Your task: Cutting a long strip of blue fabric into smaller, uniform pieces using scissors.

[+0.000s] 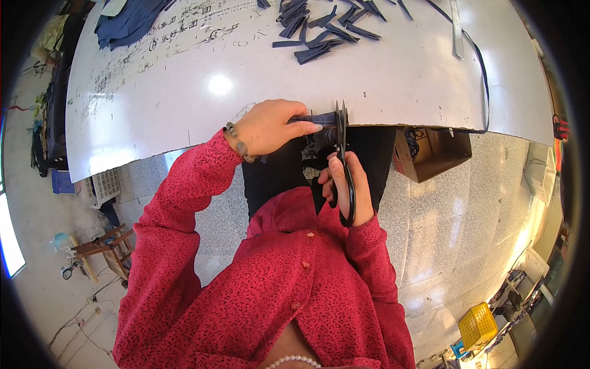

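Note:
My left hand (272, 125) pinches a dark blue fabric strip (322, 121) between thumb and fingers at the table's near edge. My right hand (352, 184) grips black-handled scissors (341, 138), thumb and fingers through the loops. Their slightly parted blades point away from me and cross the strip close to its right end. Whether the blades have cut into the fabric I cannot tell. Further back on the white table (258, 78) lies a loose heap of short dark blue fabric strips (318, 34).
Folded dark blue cloth (131, 23) lies at the table's far left. A clear ruler (456, 30) and a long dark band (484, 78) are at the right. Below the table edge sits an open cardboard box (433, 157); a yellow basket (478, 326) stands farther right.

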